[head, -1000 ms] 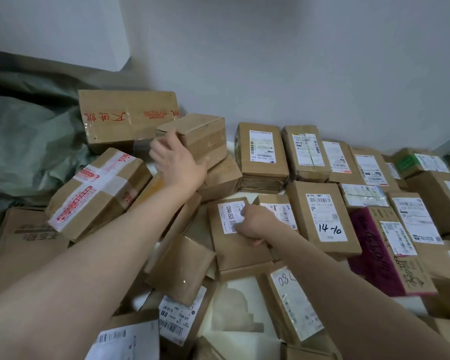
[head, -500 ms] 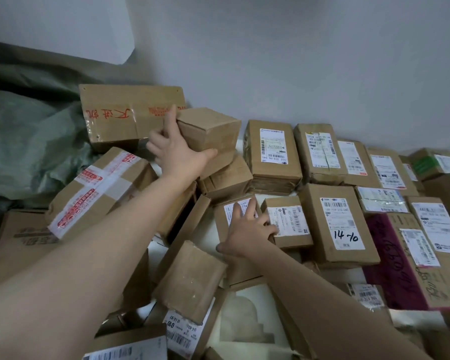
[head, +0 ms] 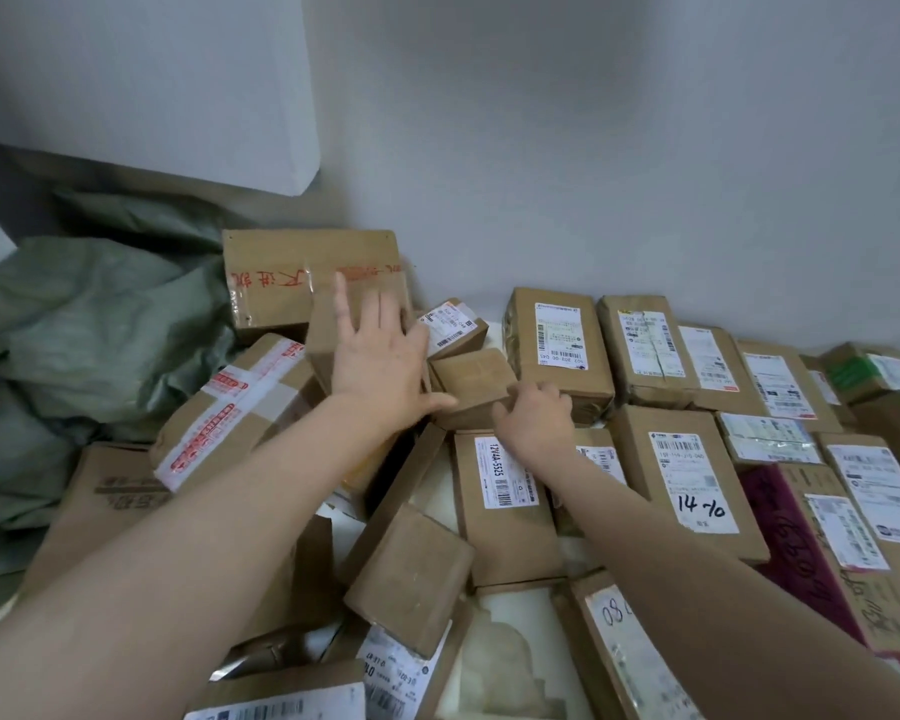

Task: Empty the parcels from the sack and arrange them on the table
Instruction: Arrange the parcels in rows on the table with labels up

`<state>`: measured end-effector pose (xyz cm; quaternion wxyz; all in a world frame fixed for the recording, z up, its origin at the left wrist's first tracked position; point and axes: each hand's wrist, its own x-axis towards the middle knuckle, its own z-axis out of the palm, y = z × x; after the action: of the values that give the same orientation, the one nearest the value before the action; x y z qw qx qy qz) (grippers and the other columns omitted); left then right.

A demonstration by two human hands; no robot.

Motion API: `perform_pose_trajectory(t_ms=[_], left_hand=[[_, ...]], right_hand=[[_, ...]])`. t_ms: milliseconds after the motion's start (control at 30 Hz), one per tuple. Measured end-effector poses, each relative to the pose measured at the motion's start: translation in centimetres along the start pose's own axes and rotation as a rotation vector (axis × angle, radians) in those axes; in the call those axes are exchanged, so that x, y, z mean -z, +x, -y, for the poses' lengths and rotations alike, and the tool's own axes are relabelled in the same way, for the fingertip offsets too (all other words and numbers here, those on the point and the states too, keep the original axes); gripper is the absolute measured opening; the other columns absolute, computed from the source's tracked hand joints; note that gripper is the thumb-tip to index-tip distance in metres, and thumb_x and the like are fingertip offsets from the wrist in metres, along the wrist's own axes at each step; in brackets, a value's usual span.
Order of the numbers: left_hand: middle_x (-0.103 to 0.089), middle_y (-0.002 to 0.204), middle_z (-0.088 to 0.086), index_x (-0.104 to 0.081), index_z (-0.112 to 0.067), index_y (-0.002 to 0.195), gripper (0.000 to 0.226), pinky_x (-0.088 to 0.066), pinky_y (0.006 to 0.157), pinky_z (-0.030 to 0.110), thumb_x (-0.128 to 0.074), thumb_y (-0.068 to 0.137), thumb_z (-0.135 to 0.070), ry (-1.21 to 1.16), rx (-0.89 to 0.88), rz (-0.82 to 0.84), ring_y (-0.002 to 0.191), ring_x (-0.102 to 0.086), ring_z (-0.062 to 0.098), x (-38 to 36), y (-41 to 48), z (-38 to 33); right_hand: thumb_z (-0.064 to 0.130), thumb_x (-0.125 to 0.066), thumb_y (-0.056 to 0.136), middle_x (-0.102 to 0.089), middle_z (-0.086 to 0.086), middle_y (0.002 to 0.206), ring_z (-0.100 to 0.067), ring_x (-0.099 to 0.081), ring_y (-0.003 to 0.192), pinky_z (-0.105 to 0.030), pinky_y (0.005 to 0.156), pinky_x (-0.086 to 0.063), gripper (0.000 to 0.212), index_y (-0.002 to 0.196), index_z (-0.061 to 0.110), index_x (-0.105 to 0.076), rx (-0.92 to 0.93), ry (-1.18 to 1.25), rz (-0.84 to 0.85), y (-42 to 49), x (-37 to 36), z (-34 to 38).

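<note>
Centre frame, on crowded desk [head: 440, 491]: left grip [head: 380, 366] flat, fingers spread on tilted box [head: 327, 345]; right grip [head: 533, 415] curled round small box [head: 468, 376] corner, stiff cardboard, likely light, hold opposite edges.

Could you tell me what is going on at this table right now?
A person is sorting cardboard parcels tipped out of a green sack, which lies crumpled at the left. The left hand lies flat, fingers spread, against a plain brown box in the loose heap. The right hand curls its fingers over the near edge of a small plain box. Further right, labelled parcels lie side by side in rows.
</note>
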<state>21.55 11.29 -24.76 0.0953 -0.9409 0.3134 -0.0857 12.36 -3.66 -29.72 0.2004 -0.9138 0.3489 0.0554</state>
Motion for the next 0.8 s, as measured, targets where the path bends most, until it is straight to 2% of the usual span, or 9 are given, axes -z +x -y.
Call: perform_pose_trajectory(t_ms=[67,133,200,300,367,433,500,633,800], left_hand=[[-0.050,0.124,0.011,-0.062,-0.032,0.106,0.051,0.001,0.115,0.061,-0.036,0.088,-0.071,-0.036,-0.013,0.002,0.122,-0.043,0.030,0.2,0.3,-0.8],[-0.059,0.119,0.007,-0.062,-0.028,0.112,0.033,-0.018,0.110,0.051,-0.041,0.095,-0.047,-0.038,-0.003,-0.020,0.114,-0.051,0.026,0.6,1.2,-1.4],[-0.062,0.112,0.001,-0.059,-0.024,0.116,0.028,-0.027,0.100,0.041,-0.048,0.091,-0.028,0.020,0.030,0.035,0.107,-0.055,0.022,1.2,2.6,-1.8],[-0.047,0.132,0.008,-0.051,-0.022,0.129,0.042,-0.020,0.110,0.045,-0.054,0.088,-0.027,0.159,0.004,0.125,0.125,-0.040,0.029,1.5,5.1,-2.4],[-0.029,0.149,0.013,-0.043,-0.021,0.139,0.050,-0.003,0.118,0.053,-0.053,0.091,-0.028,0.202,-0.123,0.133,0.141,-0.020,0.033,0.9,6.8,-2.8],[-0.025,0.156,0.009,-0.042,-0.022,0.143,0.049,0.008,0.118,0.055,-0.046,0.095,-0.027,0.224,-0.239,0.234,0.147,-0.010,0.030,-0.1,8.0,-3.1],[-0.041,0.148,0.006,-0.047,-0.024,0.138,0.044,0.006,0.118,0.054,-0.042,0.095,-0.026,0.259,-0.218,0.358,0.144,-0.021,0.027,-0.5,8.7,-3.2],[-0.053,0.136,0.000,-0.054,-0.025,0.129,0.039,-0.012,0.114,0.039,-0.043,0.092,-0.024,0.296,-0.128,0.423,0.135,-0.033,0.022,0.3,9.6,-2.5],[-0.055,0.134,-0.003,-0.057,-0.023,0.128,0.039,-0.017,0.112,0.034,-0.042,0.092,-0.021,0.348,-0.074,0.517,0.133,-0.039,0.022,1.9,10.9,-2.8]], right_hand=[[0.029,-0.050,0.096,-0.040,-0.014,0.143,-0.034,-0.036,0.129,-0.038,0.104,-0.034,0.048,0.142,0.014,-0.044,0.038,0.006,-0.020,1.2,0.8,0.0],[0.027,-0.053,0.094,-0.039,-0.012,0.145,-0.033,-0.035,0.130,-0.037,0.106,-0.033,0.052,0.144,0.016,-0.042,0.082,-0.010,-0.021,2.4,1.3,0.1],[0.028,-0.059,0.092,-0.035,-0.010,0.148,-0.033,-0.032,0.132,-0.039,0.108,-0.032,0.060,0.147,0.017,-0.036,0.136,-0.063,0.022,3.7,1.7,0.2],[0.036,-0.072,0.083,-0.021,-0.007,0.159,-0.035,-0.017,0.143,-0.043,0.115,-0.025,0.091,0.154,0.016,-0.019,0.272,-0.203,0.173,5.6,2.3,0.7],[0.047,-0.079,0.073,-0.007,-0.003,0.164,-0.034,-0.002,0.149,-0.048,0.121,-0.017,0.114,0.156,0.015,-0.008,0.349,-0.279,0.268,6.8,2.4,1.2],[0.050,-0.080,0.070,-0.002,-0.002,0.165,-0.030,0.005,0.151,-0.051,0.122,-0.011,0.123,0.157,0.015,0.000,0.386,-0.336,0.326,7.8,1.7,1.5],[0.043,-0.078,0.075,-0.012,-0.008,0.163,-0.030,-0.001,0.151,-0.051,0.122,-0.009,0.115,0.156,0.014,-0.002,0.444,-0.401,0.302,8.5,0.6,1.6],[0.047,-0.071,0.075,-0.033,-0.011,0.136,-0.030,-0.026,0.134,-0.049,0.118,-0.019,0.083,0.141,0.015,-0.034,0.605,-0.382,0.181,8.9,0.5,1.4],[0.043,-0.074,0.067,-0.028,-0.006,0.129,-0.027,-0.030,0.129,-0.044,0.106,-0.040,0.085,0.139,0.019,-0.037,0.454,-0.119,0.158,8.1,4.1,1.2]])
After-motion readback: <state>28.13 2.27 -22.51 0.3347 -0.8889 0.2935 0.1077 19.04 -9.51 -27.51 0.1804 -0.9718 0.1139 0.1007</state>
